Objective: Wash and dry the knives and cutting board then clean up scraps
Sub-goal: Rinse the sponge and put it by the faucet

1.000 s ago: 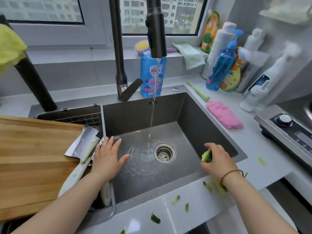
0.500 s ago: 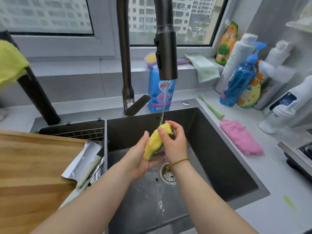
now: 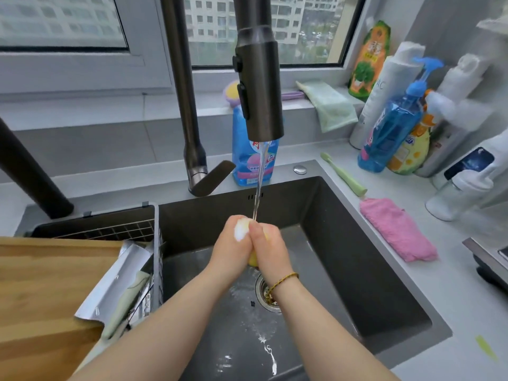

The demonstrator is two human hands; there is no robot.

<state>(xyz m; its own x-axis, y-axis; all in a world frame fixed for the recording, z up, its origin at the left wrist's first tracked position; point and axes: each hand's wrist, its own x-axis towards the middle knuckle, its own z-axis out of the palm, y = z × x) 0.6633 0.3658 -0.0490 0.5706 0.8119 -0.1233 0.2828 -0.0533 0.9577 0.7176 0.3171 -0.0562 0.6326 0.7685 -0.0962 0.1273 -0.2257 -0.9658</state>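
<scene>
Early stage, I judge: left hand (image 3: 231, 251) and right hand (image 3: 270, 251) together squeeze a foamy yellow sponge (image 3: 253, 260) under the water stream (image 3: 259, 182), knife (image 3: 115, 281) and cutting board (image 3: 49, 292) waiting unwashed left of them, green scrap (image 3: 486, 350) lying far right.

The faucet head (image 3: 259, 86) hung low over the sink (image 3: 343, 243), its stream falling on the left hand (image 3: 228, 248) and right hand (image 3: 270, 248) clasped round a sponge (image 3: 253, 260) at the basin's middle. Open basin floor lay to the right of the drain (image 3: 268, 301). A knife (image 3: 112, 281) and cutting board (image 3: 49, 292) crowded the left rim; bottles (image 3: 390, 133) and a pink cloth (image 3: 398, 229) lined the right counter, with room to pass nearer its front
</scene>
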